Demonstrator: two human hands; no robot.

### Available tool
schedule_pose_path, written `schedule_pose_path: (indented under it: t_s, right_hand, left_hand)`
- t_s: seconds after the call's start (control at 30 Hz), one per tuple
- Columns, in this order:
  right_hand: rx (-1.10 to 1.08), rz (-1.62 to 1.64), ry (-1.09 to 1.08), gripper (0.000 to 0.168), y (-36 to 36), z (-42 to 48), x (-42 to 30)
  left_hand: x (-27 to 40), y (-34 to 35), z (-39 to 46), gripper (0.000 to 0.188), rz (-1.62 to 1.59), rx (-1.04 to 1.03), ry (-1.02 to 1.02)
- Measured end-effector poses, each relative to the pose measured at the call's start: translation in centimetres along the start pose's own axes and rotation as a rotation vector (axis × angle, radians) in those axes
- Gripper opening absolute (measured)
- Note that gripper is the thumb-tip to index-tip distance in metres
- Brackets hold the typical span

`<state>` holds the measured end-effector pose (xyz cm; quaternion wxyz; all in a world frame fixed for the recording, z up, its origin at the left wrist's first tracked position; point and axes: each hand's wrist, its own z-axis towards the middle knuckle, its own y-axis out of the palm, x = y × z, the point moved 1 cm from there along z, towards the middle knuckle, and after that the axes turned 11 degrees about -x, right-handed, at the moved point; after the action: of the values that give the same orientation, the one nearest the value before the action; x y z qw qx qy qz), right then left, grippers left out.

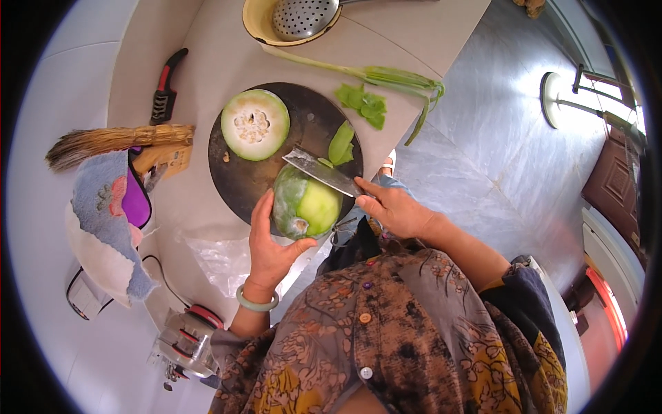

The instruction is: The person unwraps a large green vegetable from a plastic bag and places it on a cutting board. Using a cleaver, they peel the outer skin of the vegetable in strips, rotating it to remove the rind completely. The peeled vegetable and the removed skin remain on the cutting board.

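My left hand [271, 248] grips a piece of winter melon [305, 207] from its left and near side. Part of that piece is peeled to pale green, while waxy dark green rind covers the rest. My right hand [395, 207] holds a cleaver [320, 173] by its handle, and the blade lies against the melon's far edge. Both are over a round dark cutting board [243, 181]. A cut winter melon half [255, 125] rests on the board with its white flesh and seeds facing up. Strips of green peel [342, 142] lie beside the blade.
Beyond the board are more peel pieces [364, 105], a long scallion [382, 76] and a yellow enamel basin [253, 26] holding a perforated ladle [305, 18]. To the left are a knife sharpener [165, 93], a straw brush [124, 139] and a blue cloth [101, 202]. A plastic bag [217, 264] lies near the counter's edge.
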<state>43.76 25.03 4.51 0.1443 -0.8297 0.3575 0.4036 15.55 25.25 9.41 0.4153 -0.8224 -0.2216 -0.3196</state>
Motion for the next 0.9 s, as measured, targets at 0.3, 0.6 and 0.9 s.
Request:
schedule_pose_path:
  t_s: [0.3,0.6,0.9]
  right_hand:
    - [0.127,0.198,0.008,0.059,-2.5,-0.3,1.9]
    - [0.141,0.032,-0.063,0.059,-3.3,-2.0,-0.1]
    - [-0.081,-0.503,-0.198,0.067,0.3,-6.3,-5.3]
  left_hand:
    - [0.1,0.0,0.0,0.114,-0.005,0.005,-0.004]
    - [0.6,0.4,-0.6,0.109,-0.096,0.024,-0.051]
    - [-1.9,3.2,-3.0,0.108,-0.154,0.280,-0.028]
